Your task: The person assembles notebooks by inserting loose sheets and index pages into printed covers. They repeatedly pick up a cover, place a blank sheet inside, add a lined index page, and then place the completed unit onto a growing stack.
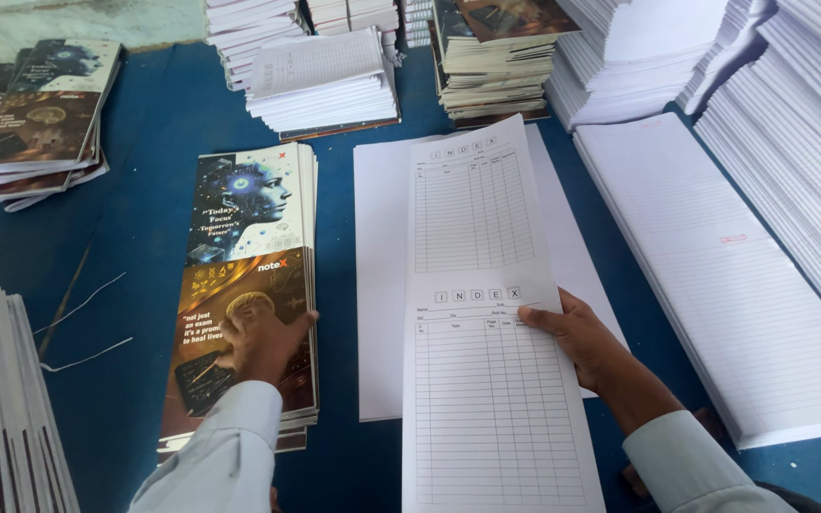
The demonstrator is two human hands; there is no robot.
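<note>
Index sheet (486,313), long axis running away from the person, was pinched at its edge by the right hand (577,337). Left hand (260,340) pressed flat, fingers spread, on the cover stack (244,275) beside it.

Left hand (260,344) flat, palm down, fingers spread. Right hand (577,334) half-curled, thumb pinching toward fingers. Both forearms sleeved, reaching forward.

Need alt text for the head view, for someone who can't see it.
The right hand holds a long printed index sheet over blank white sheets; the left hand rests on a stack of illustrated covers. Ruled paper stacks crowd the blue table.
</note>
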